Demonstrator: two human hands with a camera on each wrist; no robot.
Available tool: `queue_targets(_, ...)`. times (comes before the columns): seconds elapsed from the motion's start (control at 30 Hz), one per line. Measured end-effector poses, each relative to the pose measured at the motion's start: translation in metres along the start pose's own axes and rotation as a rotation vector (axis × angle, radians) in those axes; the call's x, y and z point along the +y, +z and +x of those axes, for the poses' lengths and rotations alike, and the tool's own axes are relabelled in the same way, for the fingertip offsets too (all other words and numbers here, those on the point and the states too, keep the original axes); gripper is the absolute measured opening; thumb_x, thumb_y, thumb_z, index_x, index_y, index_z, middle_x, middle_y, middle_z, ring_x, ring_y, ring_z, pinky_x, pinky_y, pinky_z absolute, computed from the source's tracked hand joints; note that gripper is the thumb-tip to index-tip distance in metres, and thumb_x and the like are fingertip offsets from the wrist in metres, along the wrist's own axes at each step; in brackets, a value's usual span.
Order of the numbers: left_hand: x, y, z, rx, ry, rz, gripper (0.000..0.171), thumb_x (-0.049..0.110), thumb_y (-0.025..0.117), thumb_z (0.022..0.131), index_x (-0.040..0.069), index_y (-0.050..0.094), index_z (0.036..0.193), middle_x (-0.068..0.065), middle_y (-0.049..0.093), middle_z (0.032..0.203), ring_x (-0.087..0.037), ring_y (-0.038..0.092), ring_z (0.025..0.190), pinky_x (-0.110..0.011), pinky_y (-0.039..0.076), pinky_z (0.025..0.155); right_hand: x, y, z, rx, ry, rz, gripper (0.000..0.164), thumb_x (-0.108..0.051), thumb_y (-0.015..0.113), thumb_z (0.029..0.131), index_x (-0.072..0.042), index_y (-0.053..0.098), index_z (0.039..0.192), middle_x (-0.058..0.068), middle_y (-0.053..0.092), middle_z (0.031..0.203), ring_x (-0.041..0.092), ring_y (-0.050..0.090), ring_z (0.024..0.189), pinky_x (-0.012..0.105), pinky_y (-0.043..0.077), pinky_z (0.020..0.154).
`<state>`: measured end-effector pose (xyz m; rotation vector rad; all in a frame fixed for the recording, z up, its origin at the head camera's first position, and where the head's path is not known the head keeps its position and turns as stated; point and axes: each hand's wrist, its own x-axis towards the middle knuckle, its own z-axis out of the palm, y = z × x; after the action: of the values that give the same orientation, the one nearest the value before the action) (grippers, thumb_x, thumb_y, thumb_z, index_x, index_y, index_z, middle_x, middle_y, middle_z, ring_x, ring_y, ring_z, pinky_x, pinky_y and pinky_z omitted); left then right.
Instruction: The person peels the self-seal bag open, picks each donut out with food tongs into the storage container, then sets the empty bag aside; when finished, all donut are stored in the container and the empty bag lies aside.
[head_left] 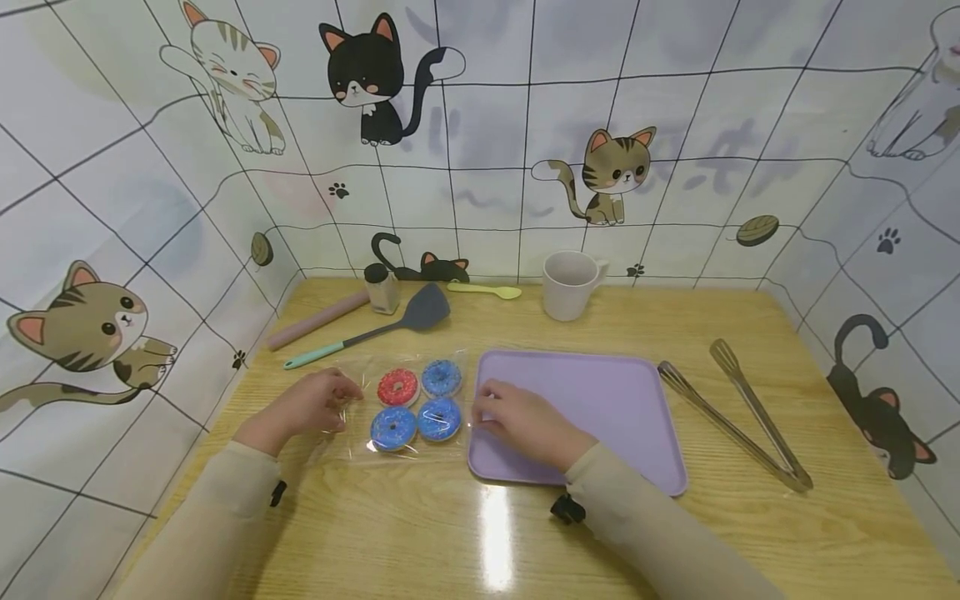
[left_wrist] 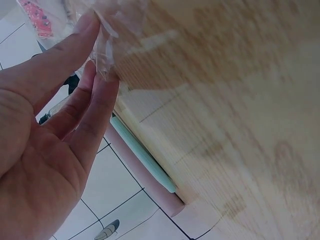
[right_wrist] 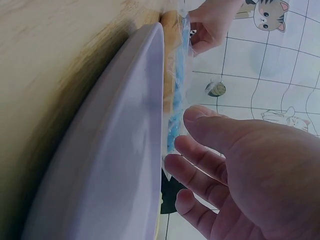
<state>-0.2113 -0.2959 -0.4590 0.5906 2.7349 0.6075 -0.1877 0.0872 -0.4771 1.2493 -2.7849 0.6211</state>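
Observation:
A clear plastic bag (head_left: 356, 442) lies on the table, holding one red doughnut (head_left: 397, 387) and three blue doughnuts (head_left: 439, 418) with sprinkles. My left hand (head_left: 311, 404) pinches the bag's left edge; the left wrist view shows the crinkled plastic (left_wrist: 112, 30) between thumb and fingertips. Over the left side of a lilac tray (head_left: 611, 404) is my right hand (head_left: 532, 423), its fingertips close to the bag's right edge. In the right wrist view its thumb and fingers are loosely bent and apart, with nothing between them.
Behind the bag lie a spatula (head_left: 427, 308), a rolling pin (head_left: 318, 321), a shaker (head_left: 382, 292) and a yellow spoon (head_left: 487, 290). A mug (head_left: 567, 287) stands behind the tray. Metal tongs (head_left: 750, 417) lie right of it. Cat-patterned sheeting (head_left: 487, 192) surrounds the table.

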Motion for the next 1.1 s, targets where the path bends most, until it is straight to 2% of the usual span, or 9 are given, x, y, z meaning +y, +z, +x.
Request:
queue_targets(0.13, -0.003, 0.001, 0.002, -0.008, -0.023, 0.006, 0.043, 0.001, 0.088, 0.077, 0.003, 0.074, 0.118, -0.011, 0.067, 0.111, -0.031, 0.066, 0.103, -0.050, 0.058, 0.089, 0.002, 0.000, -0.003, 0.012, -0.009, 0.002, 0.004, -0.017, 0.071, 0.099, -0.021, 0.070, 0.098, -0.003, 0.064, 0.115, 0.014, 0.066, 0.109, 0.033, 0.056, 0.096)
queue_targets(0.27, -0.003, 0.001, 0.002, -0.017, -0.047, 0.001, 0.043, 0.002, 0.088, 0.078, 0.004, 0.074, 0.119, -0.010, 0.067, 0.112, -0.030, 0.066, 0.104, -0.051, 0.057, 0.091, 0.004, -0.001, -0.006, 0.020, -0.002, 0.009, 0.005, -0.017, 0.071, 0.099, -0.021, 0.070, 0.101, -0.004, 0.064, 0.115, 0.014, 0.066, 0.109, 0.032, 0.056, 0.096)
queue_targets(0.7, -0.002, 0.001, 0.000, -0.009, -0.044, -0.020, 0.043, 0.001, 0.087, 0.079, 0.003, 0.073, 0.120, -0.012, 0.066, 0.113, -0.033, 0.066, 0.106, -0.051, 0.057, 0.092, 0.007, -0.002, -0.014, 0.039, 0.007, -0.014, 0.005, -0.019, 0.071, 0.099, -0.022, 0.067, 0.101, -0.007, 0.063, 0.104, 0.011, 0.065, 0.099, 0.032, 0.056, 0.089)
queue_targets(0.87, -0.003, 0.001, 0.000, -0.007, -0.051, -0.015, 0.043, 0.001, 0.087, 0.080, 0.003, 0.072, 0.121, -0.012, 0.066, 0.114, -0.033, 0.066, 0.108, -0.051, 0.057, 0.093, 0.008, -0.003, -0.012, 0.049, 0.008, 0.023, 0.006, -0.017, 0.070, 0.099, -0.021, 0.067, 0.102, -0.006, 0.063, 0.105, 0.011, 0.065, 0.098, 0.031, 0.057, 0.087)
queue_targets(1.1, -0.003, 0.001, -0.001, -0.008, -0.035, -0.020, 0.043, 0.001, 0.086, 0.080, 0.001, 0.072, 0.121, -0.013, 0.065, 0.114, -0.033, 0.067, 0.107, -0.051, 0.057, 0.094, 0.008, -0.004, -0.002, 0.040, 0.057, 0.069, 0.004, -0.018, 0.067, 0.102, -0.021, 0.065, 0.105, -0.006, 0.063, 0.107, 0.008, 0.062, 0.089, 0.030, 0.056, 0.080)
